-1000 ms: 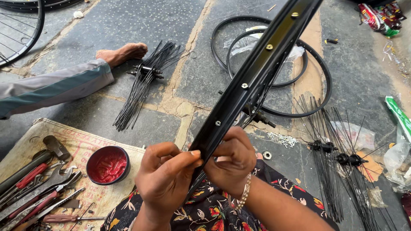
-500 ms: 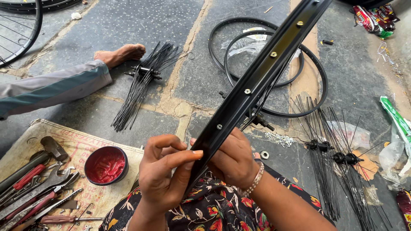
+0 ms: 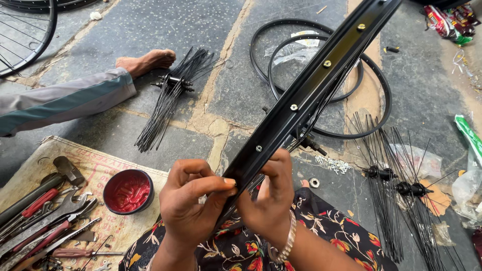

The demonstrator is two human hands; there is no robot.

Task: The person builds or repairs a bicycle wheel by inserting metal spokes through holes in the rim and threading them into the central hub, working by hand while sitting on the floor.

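L hand (image 3: 193, 200): fingers curled in, thumb and forefinger pinched narrow against the near edge of the black wheel rim (image 3: 301, 98); tips touch the rim's inner face just below the lowest nipple hole. Whether a small part sits between the tips, can't tell.

R hand (image 3: 268, 200): fingers bent and closed round the rim from the other side, thumb up along its edge, knuckles toward the camera. Metal bangle (image 3: 287, 243) at the wrist. Both hands meet at the rim's low end, touching each other or nearly so.

Rim runs diag. from the hands at bottom centre up to the top-right corner, held off the ground, inner channel facing up, brass-coloured nipples along it. Spokes hang from its far side to a hub (image 3: 309, 143) under the rim, just beyond the R hand.

Beneath the hands: lap in floral cloth (image 3: 331, 228).

L of the hands: red round tin (image 3: 128, 190) on a sack mat (image 3: 95, 160), w/ wrenches and pliers (image 3: 45, 221) beside it.

Further out on the stone floor: loose spoke bundle (image 3: 173, 95) near another person's bare foot (image 3: 145, 61) and grey trouser leg; two bare black rims (image 3: 281, 30) lying flat behind; spoked hubs (image 3: 396, 188) to the R; small nut (image 3: 314, 182) and scatter of nipples (image 3: 331, 163) near the R hand.
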